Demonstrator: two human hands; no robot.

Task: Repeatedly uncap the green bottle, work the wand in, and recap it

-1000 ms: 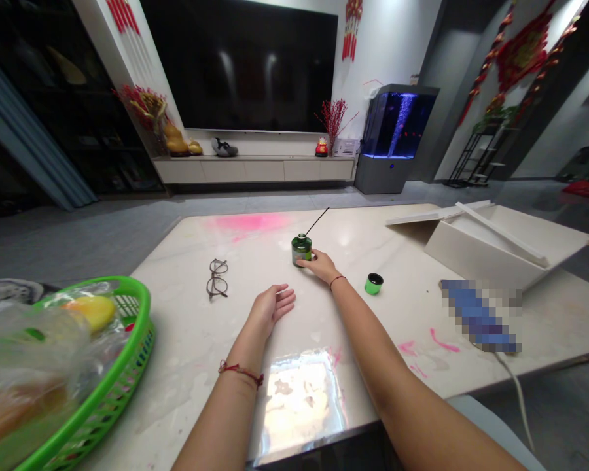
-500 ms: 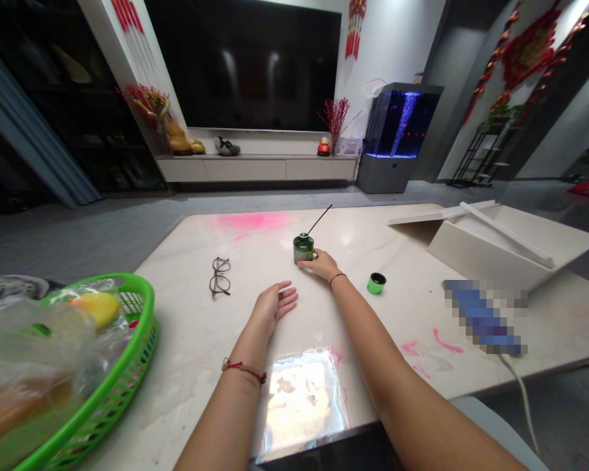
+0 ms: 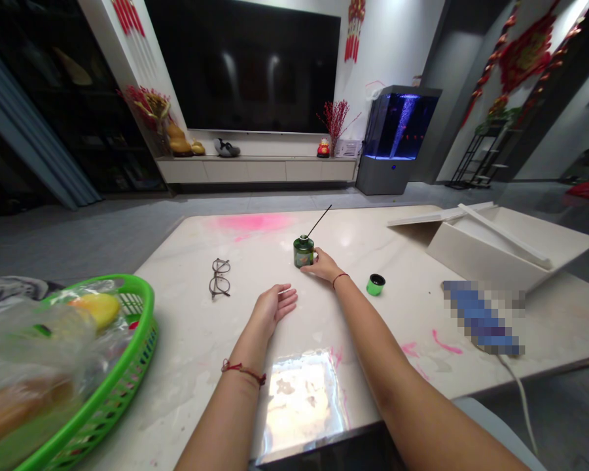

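In the head view, the green bottle [image 3: 303, 254] stood upright toward the tabletop's [image 3: 177, 340] far edge, a black stick [image 3: 320, 220] leaning from its neck. The right grip [image 3: 325, 267] curled at its right side—perhaps to steady it, though how firmly I couldn't tell. The left grip [image 3: 273, 304] lay released nearer the front edge, holding nothing, likely just resting.

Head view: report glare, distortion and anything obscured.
Head view: strong glare whitens the table at its near edge; head view: faint reflections streak the television; head view: wide-angle distortion seems to stretch the green plastic basket; head view: pixelation masks the blue object at right; head view: the green glass bottle has a clear outline.
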